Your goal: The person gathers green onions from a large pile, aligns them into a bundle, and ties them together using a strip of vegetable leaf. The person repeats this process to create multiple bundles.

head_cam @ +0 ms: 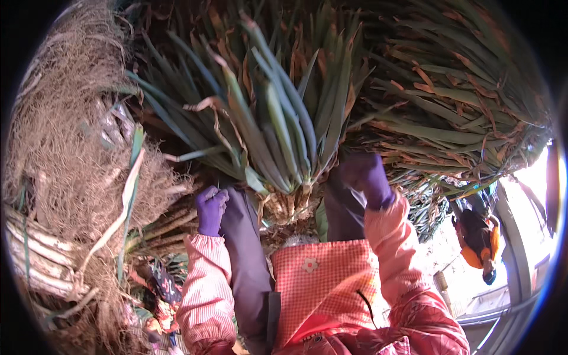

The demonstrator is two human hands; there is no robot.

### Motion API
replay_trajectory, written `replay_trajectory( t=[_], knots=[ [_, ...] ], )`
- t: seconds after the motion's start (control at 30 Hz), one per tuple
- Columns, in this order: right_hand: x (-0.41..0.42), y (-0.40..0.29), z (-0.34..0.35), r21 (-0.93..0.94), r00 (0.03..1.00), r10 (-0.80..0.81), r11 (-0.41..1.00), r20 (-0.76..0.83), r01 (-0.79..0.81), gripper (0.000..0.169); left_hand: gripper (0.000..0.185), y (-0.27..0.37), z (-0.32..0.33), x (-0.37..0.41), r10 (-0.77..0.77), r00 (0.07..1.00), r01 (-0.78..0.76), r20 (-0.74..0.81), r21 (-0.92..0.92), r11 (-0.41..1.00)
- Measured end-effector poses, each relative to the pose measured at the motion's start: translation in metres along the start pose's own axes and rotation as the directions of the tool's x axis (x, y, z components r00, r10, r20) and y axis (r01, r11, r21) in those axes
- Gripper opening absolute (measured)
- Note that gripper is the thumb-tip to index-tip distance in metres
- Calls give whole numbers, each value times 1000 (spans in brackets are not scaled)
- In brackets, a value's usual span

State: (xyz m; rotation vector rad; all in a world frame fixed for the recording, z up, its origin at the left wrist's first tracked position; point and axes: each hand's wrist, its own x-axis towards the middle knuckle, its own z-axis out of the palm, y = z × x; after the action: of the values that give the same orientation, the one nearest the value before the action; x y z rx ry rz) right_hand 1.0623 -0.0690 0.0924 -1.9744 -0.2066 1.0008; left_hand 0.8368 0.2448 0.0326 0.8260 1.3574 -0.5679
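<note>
A bundle of large green onions [284, 133] stands before me, its leaves fanned upward and its pale cut base [290, 206] between my knees. My left hand [212, 208], in a purple glove, rests by my left knee with its fingers curled in; nothing shows clearly in it. Beyond my right knee, near the right side of the bundle, is my right hand [366, 175] in a matching glove. Motion blur and shadow hide its fingers, so I cannot tell whether it holds anything. A red checked apron [319, 284] covers my lap.
Green onions with thick dry roots [80, 133] are heaped at left, white stalks [40, 253] below them. A large pile of onion leaves [457, 102] fills the right. A person in orange and black [479, 239] is farther off at right, near a grey post [514, 239].
</note>
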Motion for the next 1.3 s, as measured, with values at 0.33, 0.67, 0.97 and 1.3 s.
replay_trajectory(
  t=[0.33,0.67,0.97,1.3],
  knots=[
    [10,55,-118,584,921,346,716,179,-382,13,27,3,26,18,-7,978,-6,-208,-63,998],
    [-2,159,-94,94,920,332,930,208,-356,12,22,30,75,-60,343,939,-323,-28,272,906],
    [16,38,24,-250,951,122,967,283,-50,16,18,-9,196,-35,602,756,-600,258,642,478],
    [68,86,77,-177,959,94,983,268,-47,13,15,-49,207,27,696,718,-633,14,428,645]
  ],
)
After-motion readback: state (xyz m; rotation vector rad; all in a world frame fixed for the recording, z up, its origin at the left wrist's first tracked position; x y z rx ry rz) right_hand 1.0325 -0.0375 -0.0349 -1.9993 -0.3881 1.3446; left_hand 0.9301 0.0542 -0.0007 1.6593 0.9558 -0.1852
